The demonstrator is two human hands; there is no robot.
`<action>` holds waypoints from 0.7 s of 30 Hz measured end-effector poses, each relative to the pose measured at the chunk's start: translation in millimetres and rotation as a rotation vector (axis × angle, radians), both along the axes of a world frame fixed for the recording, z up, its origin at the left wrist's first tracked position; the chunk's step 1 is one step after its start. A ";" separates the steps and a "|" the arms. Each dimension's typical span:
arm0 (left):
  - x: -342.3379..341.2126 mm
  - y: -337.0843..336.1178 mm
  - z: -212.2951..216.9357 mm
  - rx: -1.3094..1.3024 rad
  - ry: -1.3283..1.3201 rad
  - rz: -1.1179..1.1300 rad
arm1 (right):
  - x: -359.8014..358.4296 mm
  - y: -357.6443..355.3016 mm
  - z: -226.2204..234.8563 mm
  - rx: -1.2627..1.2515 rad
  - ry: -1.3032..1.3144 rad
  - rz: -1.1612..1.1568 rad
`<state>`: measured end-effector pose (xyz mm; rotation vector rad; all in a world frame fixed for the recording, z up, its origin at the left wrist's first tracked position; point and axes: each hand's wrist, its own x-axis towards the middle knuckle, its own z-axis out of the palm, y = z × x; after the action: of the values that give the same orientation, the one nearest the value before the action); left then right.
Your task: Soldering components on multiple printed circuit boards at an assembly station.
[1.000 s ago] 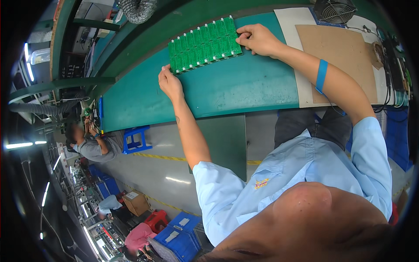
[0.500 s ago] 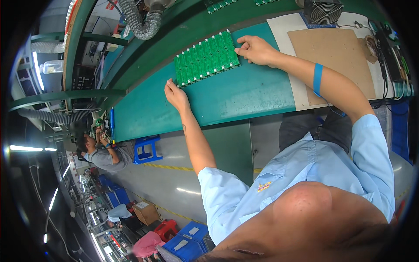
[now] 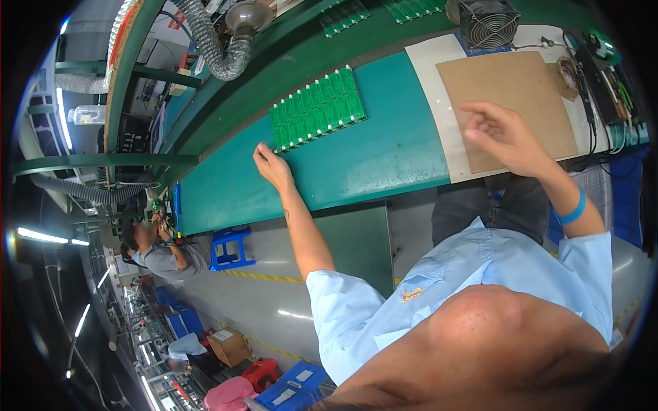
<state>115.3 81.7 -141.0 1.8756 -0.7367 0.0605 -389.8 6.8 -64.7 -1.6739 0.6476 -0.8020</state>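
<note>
A green circuit board panel (image 3: 319, 109), made of repeated small sections with white parts along its long edges, lies on the green table mat (image 3: 404, 130). My left hand (image 3: 274, 168) is at the panel's near left corner, its fingers loosely extended and not gripping it; whether they touch the edge is unclear. Well to the right, my right hand (image 3: 506, 135) hovers over a brown board (image 3: 504, 79). Nothing is in it; the index finger stretches out, the thumb stands apart and the other fingers are partly curled. A blue band (image 3: 574, 207) circles my right wrist area.
Beyond the brown board stands a fan (image 3: 488, 26). Cables and tools (image 3: 610, 82) crowd the right end. More green panels (image 3: 344, 17) lie on the far shelf. A flexible duct (image 3: 223, 58) hangs at upper left. Another person (image 3: 161, 250) is at the table's left end.
My right hand has left the panel's right end and swung right and nearer, above the brown board. My left hand stays by the left corner. The whole view has shifted slightly.
</note>
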 end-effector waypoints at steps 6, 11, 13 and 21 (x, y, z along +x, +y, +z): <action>5.2 -1.3 -3.4 0.038 -0.039 -0.016 | -27.9 4.8 -11.1 0.223 0.000 -0.143; 2.4 -1.6 -1.9 0.061 -0.064 -0.007 | -9.2 3.7 -0.3 0.194 0.020 -0.041; 2.2 -0.7 -1.0 0.058 -0.064 0.000 | 1.5 3.0 5.8 0.169 0.031 -0.005; 4.6 -3.2 -4.6 0.039 -0.072 -0.007 | 23.9 5.2 5.8 0.155 0.125 0.099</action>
<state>119.9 78.5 -145.6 1.9164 -0.7983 0.1105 -365.9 12.0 -58.9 -1.6099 0.6905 -0.5657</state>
